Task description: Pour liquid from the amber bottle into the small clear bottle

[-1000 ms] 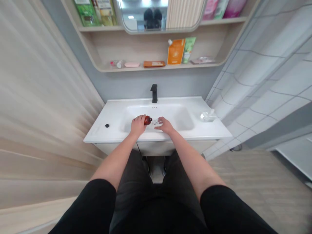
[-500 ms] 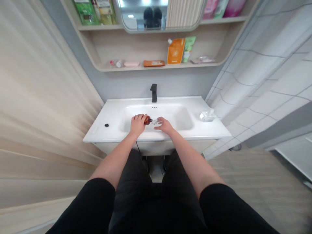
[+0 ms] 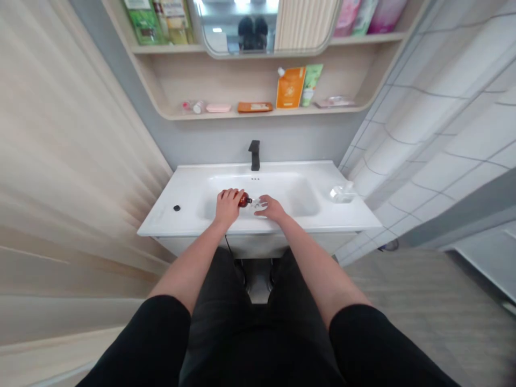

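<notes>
My left hand (image 3: 228,206) is wrapped round a brown bottle (image 3: 244,200), which is tipped on its side with its dark neck pointing right. Facing that neck, my right hand (image 3: 271,208) holds a small clear container (image 3: 258,203) between thumb and fingers. The bottle's mouth is at the container's opening; whether they touch, and whether liquid flows, is too small to tell. Both hands are over the front part of the white sink basin (image 3: 298,193). A small black cap (image 3: 176,208) lies on the counter to the left.
Behind the basin rises a black faucet (image 3: 255,155). A clear plastic bottle (image 3: 342,192) lies on the counter's right side. Above, a shelf (image 3: 226,114) holds an orange pouch (image 3: 290,88), a green tube (image 3: 312,85) and small packages. A curtain (image 3: 80,161) hangs at left.
The view has tilted very slightly. Both hands, the brown bottle and the clear container keep almost the same positions.
</notes>
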A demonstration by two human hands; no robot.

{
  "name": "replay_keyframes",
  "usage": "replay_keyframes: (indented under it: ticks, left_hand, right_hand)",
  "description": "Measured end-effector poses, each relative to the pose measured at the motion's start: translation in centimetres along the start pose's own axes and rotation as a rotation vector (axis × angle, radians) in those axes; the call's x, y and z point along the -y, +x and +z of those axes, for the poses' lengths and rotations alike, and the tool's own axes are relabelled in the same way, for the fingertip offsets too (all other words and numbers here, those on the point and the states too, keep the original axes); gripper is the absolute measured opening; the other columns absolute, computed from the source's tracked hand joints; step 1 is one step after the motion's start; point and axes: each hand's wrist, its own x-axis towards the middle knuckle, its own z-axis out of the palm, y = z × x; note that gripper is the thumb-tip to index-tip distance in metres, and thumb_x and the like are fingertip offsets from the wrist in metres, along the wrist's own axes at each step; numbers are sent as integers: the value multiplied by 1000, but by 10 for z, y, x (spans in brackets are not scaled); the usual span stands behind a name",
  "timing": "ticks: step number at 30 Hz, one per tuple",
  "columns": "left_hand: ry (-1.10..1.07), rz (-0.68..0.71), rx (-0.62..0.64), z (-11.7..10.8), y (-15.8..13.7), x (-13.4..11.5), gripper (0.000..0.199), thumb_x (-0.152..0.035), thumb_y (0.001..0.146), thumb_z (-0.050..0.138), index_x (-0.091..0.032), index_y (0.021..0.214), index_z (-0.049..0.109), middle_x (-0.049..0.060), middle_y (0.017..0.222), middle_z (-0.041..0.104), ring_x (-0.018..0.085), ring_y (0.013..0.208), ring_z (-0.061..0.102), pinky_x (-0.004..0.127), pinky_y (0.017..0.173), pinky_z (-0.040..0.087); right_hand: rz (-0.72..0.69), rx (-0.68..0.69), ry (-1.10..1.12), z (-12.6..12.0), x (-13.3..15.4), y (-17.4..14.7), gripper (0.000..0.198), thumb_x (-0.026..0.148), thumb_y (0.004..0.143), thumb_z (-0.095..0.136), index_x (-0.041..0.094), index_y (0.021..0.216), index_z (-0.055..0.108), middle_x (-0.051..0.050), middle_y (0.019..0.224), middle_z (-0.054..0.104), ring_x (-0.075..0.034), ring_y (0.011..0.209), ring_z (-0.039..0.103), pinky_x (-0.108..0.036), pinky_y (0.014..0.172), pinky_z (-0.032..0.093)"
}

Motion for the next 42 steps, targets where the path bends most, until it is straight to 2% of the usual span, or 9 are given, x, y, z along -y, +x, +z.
replay_keyframes:
  ticks: [5,17,26,42]
  left_hand:
    - [-5,10,-5,-1,0,0,60,-18,103,50,-27,162,59,15,159,65,36,153,50,57,129,32]
    - [-7,1,7,-7,-1,-4,66,-16,102,49,-32,165,57,14,162,63,35,157,47,60,132,28]
    - [0,-2,9,-9,-2,-4,63,-16,104,47,-33,163,59,13,163,62,34,158,46,60,133,26]
    - [-24,-3,15,-10,-2,-5,70,-15,100,50,-36,167,55,13,164,61,36,159,45,63,134,24]
  right_hand:
    - [3,11,-20,0,-1,1,85,31,63,107,25,140,73,-9,119,83,-29,107,81,-49,107,65]
    - [-6,17,-27,-1,2,0,79,29,62,108,25,134,76,-9,123,82,-29,106,82,-49,105,66]
    - [-11,21,-26,-1,5,-1,76,27,62,107,25,132,75,-8,125,82,-29,107,81,-49,106,66]
    - [-8,12,-27,-1,5,-1,76,28,61,108,26,130,76,-8,121,83,-29,107,81,-48,106,66]
